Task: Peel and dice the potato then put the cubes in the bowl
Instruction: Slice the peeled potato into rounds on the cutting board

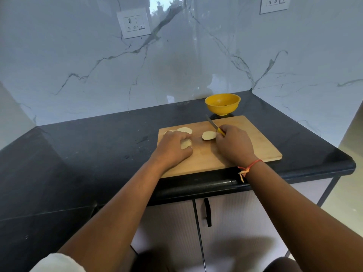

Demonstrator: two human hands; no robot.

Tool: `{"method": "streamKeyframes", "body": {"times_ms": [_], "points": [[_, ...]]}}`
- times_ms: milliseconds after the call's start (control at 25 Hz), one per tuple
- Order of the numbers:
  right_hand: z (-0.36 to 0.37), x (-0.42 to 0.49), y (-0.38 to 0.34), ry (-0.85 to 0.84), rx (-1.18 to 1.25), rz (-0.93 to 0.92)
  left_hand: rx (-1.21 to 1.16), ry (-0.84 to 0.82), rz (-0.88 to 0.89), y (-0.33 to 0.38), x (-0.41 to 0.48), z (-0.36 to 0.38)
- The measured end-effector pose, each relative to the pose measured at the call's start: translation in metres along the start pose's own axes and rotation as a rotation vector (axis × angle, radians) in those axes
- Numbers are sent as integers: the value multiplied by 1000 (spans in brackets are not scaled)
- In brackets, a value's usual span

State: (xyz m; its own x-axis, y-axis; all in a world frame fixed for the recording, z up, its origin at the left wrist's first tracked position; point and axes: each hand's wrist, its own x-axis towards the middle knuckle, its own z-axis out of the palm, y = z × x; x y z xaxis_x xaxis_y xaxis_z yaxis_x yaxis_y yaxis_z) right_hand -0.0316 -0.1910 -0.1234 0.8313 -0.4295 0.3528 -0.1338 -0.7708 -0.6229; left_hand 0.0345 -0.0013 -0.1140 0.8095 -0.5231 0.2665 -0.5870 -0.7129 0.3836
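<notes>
Several pale peeled potato slices lie on a wooden cutting board (255,142). My left hand (172,148) curls over one slice (185,144) and grips it near the board's left side. Two more slices (184,130) sit just beyond that hand. A thicker potato piece (209,135) lies mid-board. My right hand (233,144) grips a yellow-handled knife (213,124) right beside that piece, blade pointing away toward the back left. A yellow bowl (222,104) stands on the counter just behind the board; I see no cubes in it.
The board rests on a black stone counter (88,154) whose front edge runs below my forearms. A marble wall with two sockets (134,23) rises behind. A cupboard door with a black handle (207,212) is under the counter.
</notes>
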Motion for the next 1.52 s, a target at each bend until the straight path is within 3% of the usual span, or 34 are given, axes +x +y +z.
{"method": "streamKeyframes", "body": {"times_ms": [200, 440, 560, 720, 960, 1200, 1520], "points": [[1, 6, 2, -65, 87, 19, 45, 90, 90, 16, 8, 4], [-2, 5, 5, -103, 218, 29, 39, -47, 140, 32, 33, 13], [-2, 5, 6, -59, 237, 53, -41, 22, 124, 32, 40, 12], [-3, 2, 6, 25, 163, 52, -225, 124, 8, 36, 41, 9], [-4, -2, 2, 49, 83, 34, -42, 80, 65, 30, 40, 12], [-6, -6, -3, 33, 32, 17, -42, -14, 130, 27, 31, 11], [-17, -20, -11, -73, -113, 14, 19, 112, 145, 17, 29, 25]]}}
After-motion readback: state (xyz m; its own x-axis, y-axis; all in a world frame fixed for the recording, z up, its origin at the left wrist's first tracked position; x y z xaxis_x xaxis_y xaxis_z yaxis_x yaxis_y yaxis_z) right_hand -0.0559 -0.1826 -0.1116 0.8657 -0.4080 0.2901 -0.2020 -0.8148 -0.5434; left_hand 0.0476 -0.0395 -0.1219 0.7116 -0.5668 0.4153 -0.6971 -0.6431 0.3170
